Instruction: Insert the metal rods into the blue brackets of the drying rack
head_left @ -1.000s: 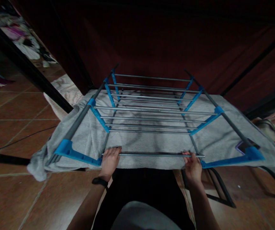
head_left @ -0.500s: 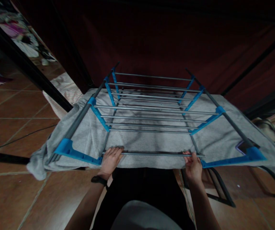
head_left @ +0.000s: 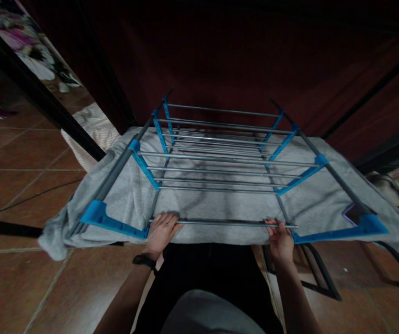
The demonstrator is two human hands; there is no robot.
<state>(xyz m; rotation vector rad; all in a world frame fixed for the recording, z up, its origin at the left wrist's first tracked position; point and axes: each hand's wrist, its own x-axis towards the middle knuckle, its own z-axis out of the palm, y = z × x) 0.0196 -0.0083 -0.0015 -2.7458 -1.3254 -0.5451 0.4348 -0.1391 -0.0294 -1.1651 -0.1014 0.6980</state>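
Note:
A rack with blue plastic brackets (head_left: 114,224) and grey metal tubes stands on a grey cloth (head_left: 216,204). Its nearest crossbar (head_left: 220,223) runs between my two hands. My left hand (head_left: 163,232), with a dark band at the wrist, wraps over the bar's left end beside the lower left bracket. Near the right end, my right hand (head_left: 280,239) pinches the same bar between thumb and fingers. The bar's right tip pokes out past that hand, close to the right bracket (head_left: 345,232). Several other crossbars (head_left: 216,172) span the brackets farther back.
A dark red curtain-like surface (head_left: 220,60) rises behind the rack. Black metal poles (head_left: 70,134) slant at both sides. Striped fabric (head_left: 91,132) and a thin cable (head_left: 32,199) lie on the tiled floor (head_left: 11,278) at left. A dark, purple-edged item (head_left: 350,215) is at right.
Both hands keep their hold on the near bar, almost unmoved. The view and the rack shift only very slightly.

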